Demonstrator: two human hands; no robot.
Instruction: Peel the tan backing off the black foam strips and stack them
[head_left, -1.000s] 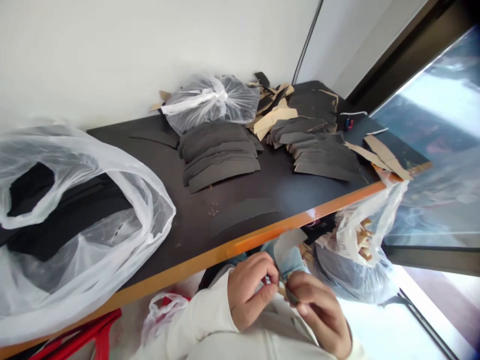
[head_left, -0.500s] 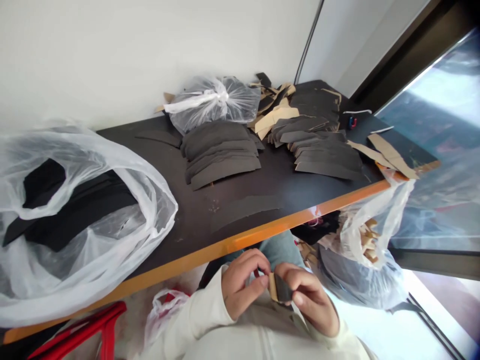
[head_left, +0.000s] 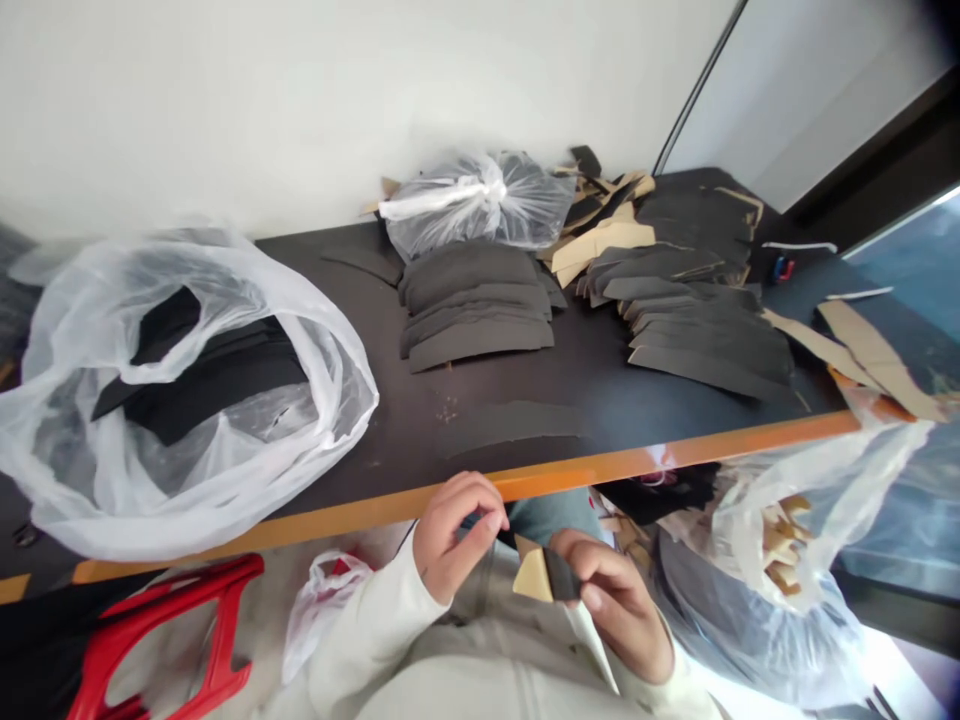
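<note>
My right hand (head_left: 619, 600) grips a small piece of dark sheet with tan paper backing (head_left: 534, 575), held above my lap. Its tan part points left and stands out from the black part. To its left, my left hand (head_left: 459, 535) is closed, thumb against the curled fingers, by the table's orange edge. A gap separates it from the piece, and I cannot make out anything in its fingertips. On the table in front lies a single curved dark strip (head_left: 517, 422). Behind it are a stack of curved dark pieces (head_left: 480, 305) and a fanned stack (head_left: 705, 335) to the right.
A large open plastic bag (head_left: 345, 400) with black pieces takes up the table's left. At the back sit a tied clear bag (head_left: 457, 215) and tan scraps (head_left: 600, 245). Below are a red stool (head_left: 225, 640) and a hanging bag of scraps (head_left: 731, 520).
My left hand has moved left, away from the piece in my right hand. The piece's tan part now spreads wider. The whole view has shifted, with the table things appearing further right.
</note>
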